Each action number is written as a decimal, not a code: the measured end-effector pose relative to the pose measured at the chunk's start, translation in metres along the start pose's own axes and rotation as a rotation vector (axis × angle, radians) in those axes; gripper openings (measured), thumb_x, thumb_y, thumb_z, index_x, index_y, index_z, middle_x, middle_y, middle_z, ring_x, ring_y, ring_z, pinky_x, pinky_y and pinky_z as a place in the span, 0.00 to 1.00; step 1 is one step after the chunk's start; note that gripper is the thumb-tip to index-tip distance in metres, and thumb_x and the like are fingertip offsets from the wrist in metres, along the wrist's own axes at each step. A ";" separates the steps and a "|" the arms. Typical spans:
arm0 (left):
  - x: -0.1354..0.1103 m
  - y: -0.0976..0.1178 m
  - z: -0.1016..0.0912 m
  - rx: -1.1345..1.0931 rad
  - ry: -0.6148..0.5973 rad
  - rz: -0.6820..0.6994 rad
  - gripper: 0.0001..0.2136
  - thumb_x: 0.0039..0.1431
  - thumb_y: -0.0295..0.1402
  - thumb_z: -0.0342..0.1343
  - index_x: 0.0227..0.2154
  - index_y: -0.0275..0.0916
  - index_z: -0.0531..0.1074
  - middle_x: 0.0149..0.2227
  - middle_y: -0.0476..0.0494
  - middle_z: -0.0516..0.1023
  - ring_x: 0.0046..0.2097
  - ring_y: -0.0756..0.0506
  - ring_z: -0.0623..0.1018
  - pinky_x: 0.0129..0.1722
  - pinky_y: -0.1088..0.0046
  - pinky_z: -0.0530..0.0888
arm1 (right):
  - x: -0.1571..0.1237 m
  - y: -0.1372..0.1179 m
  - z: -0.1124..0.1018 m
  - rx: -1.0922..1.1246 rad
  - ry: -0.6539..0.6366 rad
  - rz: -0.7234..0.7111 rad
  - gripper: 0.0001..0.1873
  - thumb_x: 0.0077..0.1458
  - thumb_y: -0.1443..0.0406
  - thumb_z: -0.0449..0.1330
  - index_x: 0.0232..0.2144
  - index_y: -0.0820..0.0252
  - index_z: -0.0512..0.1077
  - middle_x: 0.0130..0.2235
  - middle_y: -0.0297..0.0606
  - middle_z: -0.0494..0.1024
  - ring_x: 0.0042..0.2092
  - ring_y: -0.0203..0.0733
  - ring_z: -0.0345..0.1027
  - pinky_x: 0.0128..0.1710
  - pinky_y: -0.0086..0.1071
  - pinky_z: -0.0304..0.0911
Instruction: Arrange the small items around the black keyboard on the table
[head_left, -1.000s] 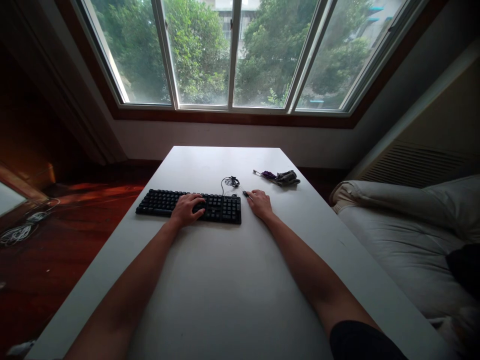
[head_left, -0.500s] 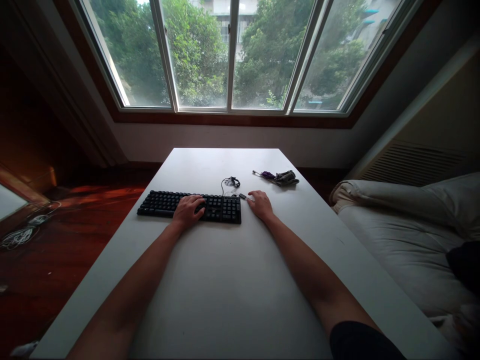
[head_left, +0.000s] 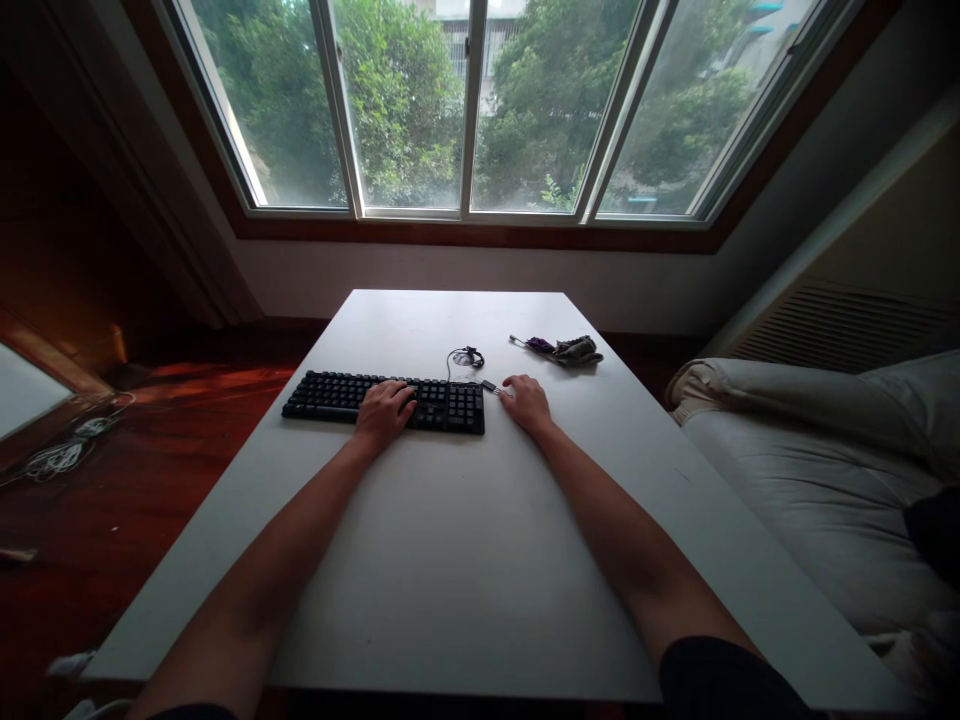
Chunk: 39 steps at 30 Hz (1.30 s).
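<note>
A black keyboard (head_left: 334, 397) lies on the white table (head_left: 450, 560). My left hand (head_left: 382, 411) rests over its middle, palm down, the fingers stretched over the keys and the thumb tucked near them. Right of the keyboard, my right hand (head_left: 528, 402) lies on the table with its fingers slightly bent and the thumb apart from the index finger. Its thumb side is right at the small dark plug (head_left: 488, 385) of a cable. Whether the thumb touches the plug I cannot make out. Behind the keyboard lies a coiled black cable (head_left: 469, 357).
Farther right on the table is a dark, crumpled cloth-like bundle (head_left: 576, 351) with a purple part and a thin stem. A light padded couch (head_left: 787, 470) stands along the right side. White cables (head_left: 64, 455) lie on the red-brown floor at left. A window is ahead.
The view has shifted slightly, bringing the table's near edge into sight. My left hand's thumb has drawn closer to its fingers. My right hand stays beside the plug.
</note>
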<state>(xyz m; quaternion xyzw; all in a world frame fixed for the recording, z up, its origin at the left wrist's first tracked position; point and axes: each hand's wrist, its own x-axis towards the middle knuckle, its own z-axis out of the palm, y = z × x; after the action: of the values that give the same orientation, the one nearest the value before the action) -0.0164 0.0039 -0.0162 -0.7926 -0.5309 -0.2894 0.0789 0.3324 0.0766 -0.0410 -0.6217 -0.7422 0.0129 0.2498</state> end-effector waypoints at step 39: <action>-0.002 0.000 -0.003 -0.020 -0.067 0.063 0.22 0.64 0.45 0.54 0.57 0.43 0.72 0.60 0.38 0.72 0.62 0.35 0.69 0.64 0.52 0.64 | -0.001 -0.001 -0.002 -0.013 -0.034 -0.010 0.11 0.64 0.59 0.59 0.44 0.54 0.77 0.49 0.43 0.75 0.52 0.49 0.65 0.54 0.39 0.58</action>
<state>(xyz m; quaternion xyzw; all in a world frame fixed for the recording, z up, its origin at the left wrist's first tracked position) -0.0181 0.0012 -0.0150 -0.8188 -0.5052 -0.2656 0.0622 0.3321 0.0752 -0.0393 -0.6192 -0.7495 0.0173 0.2334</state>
